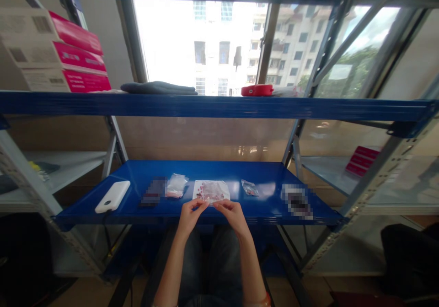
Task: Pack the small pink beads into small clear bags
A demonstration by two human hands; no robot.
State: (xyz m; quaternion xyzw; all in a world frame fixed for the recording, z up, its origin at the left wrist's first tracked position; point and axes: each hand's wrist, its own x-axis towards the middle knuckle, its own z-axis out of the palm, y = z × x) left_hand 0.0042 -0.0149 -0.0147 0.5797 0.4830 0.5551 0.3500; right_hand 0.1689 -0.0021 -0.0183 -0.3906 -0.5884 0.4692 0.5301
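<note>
Pinching fingertips of the left hand [192, 216] and right hand [233, 217] close on a clear plastic packet [211, 191] of small red pieces on the blue shelf [219, 172]. A clear bag [176, 185] lies at ten o'clock, a smaller bag [249, 187] at two, a white power bank [112, 196] farther out at nine.

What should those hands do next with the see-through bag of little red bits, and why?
I'd guess: pinch the clear plastic bag a bit more firmly. The left hand and right hand hold it only with their fingertips, and small red bits lie inside it.
</note>
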